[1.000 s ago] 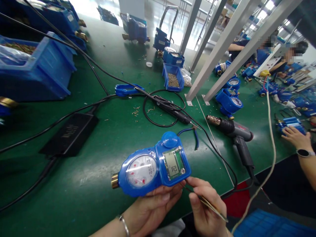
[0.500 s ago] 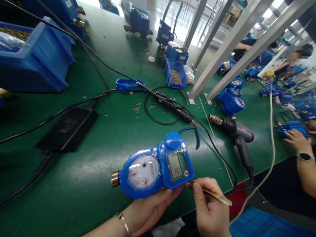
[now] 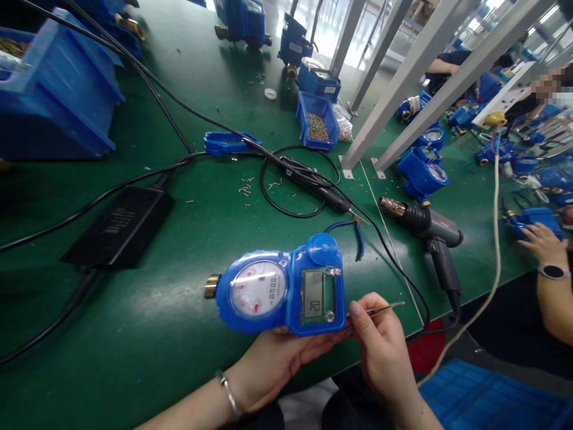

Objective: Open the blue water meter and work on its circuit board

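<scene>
A blue water meter (image 3: pixel 290 285) with a round dial, a small lit-looking display and a brass threaded end lies tilted over the bench. My left hand (image 3: pixel 280 364) holds it from below, the fingers partly hidden under the body. At its right side, my right hand (image 3: pixel 380 334) pinches a pair of thin brass-coloured tweezers (image 3: pixel 387 307). One end of the tweezers sticks out to the right; the other is hidden by the fingers and the meter's edge. Just beyond the meter lie blue-handled pliers (image 3: pixel 360 242) and a black electric screwdriver (image 3: pixel 317 190) on its cable.
A heat gun (image 3: pixel 432 230) lies on the right, near metal posts (image 3: pixel 403 89). On the left are a black power box (image 3: pixel 120 224) and a large blue bin (image 3: pixel 67 89). Loose screws (image 3: pixel 246 187) and a blue screw bin (image 3: pixel 317 122) lie behind. A co-worker's hand (image 3: pixel 544 242) is at far right.
The meter has turned slightly and levelled in my left hand. My right hand has shifted up a little beside it, and the tweezers now show edge-on. The view has moved slightly.
</scene>
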Demonstrator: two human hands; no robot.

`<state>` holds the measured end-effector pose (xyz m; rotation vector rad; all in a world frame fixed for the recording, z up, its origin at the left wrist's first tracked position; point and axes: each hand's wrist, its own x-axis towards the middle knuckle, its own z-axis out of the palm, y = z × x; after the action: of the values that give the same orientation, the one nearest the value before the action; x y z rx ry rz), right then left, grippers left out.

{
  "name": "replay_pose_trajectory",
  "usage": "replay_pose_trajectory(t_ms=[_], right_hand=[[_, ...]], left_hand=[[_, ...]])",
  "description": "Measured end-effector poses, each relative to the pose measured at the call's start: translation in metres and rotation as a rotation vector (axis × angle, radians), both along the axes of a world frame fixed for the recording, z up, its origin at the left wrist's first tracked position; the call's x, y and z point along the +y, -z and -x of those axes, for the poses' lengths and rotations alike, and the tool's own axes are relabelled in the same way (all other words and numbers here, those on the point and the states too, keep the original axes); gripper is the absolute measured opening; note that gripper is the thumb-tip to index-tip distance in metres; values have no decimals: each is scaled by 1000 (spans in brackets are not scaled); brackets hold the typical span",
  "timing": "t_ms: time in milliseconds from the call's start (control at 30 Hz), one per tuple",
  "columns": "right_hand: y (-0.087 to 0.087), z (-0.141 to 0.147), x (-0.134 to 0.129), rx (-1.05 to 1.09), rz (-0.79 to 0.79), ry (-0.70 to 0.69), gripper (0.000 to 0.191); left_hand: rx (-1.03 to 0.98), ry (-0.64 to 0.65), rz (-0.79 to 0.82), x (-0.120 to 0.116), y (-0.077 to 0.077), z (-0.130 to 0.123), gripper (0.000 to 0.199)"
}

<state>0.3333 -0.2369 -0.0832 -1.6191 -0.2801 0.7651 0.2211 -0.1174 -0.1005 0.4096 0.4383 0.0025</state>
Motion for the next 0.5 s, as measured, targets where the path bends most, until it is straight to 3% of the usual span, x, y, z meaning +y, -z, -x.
replay_pose_trajectory(t_ms=[133, 300, 400, 500], right_hand=[[1, -5, 6, 216, -65, 10, 31], [1, -12, 11, 372, -72, -24, 35], [5, -15, 11, 377, -58, -56, 35], [5, -11, 6, 245, -80, -53, 27]], left_hand=[[31, -2, -72, 0, -6, -5, 42], [51, 10, -89, -3, -1, -2, 38], [61, -12, -78, -3, 1, -2, 31], [56, 2, -64, -2, 1, -2, 31]])
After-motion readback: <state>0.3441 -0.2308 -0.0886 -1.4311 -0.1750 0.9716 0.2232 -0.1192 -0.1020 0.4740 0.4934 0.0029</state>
